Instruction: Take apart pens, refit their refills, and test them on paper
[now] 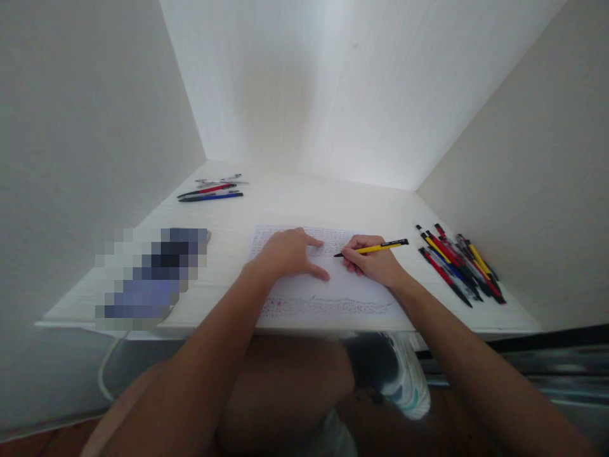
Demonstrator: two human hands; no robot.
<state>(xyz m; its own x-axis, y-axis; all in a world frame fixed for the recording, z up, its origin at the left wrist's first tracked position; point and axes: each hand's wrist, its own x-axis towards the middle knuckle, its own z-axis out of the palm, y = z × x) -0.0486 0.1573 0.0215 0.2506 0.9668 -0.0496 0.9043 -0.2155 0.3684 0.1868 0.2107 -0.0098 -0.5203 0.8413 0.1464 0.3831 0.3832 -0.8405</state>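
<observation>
A sheet of paper (304,285) lies on the desk, with dense rows of small marks across its upper part and a band of marks near its lower edge. My right hand (373,260) grips a yellow pen (375,248) with black ends, its dark tip at the paper below the upper rows. On the left side of the sheet rests my left hand (288,252), thumb and index finger spread apart, holding nothing. It covers part of the upper rows. Whether the tip touches the paper is too small to tell.
A pile of red, yellow, blue and black pens (459,263) lies at the right. Several more pens (212,190) lie at the back left. A pixelated device (157,273) sits at the left, a cable (105,362) hanging below. Walls enclose the white desk (304,190).
</observation>
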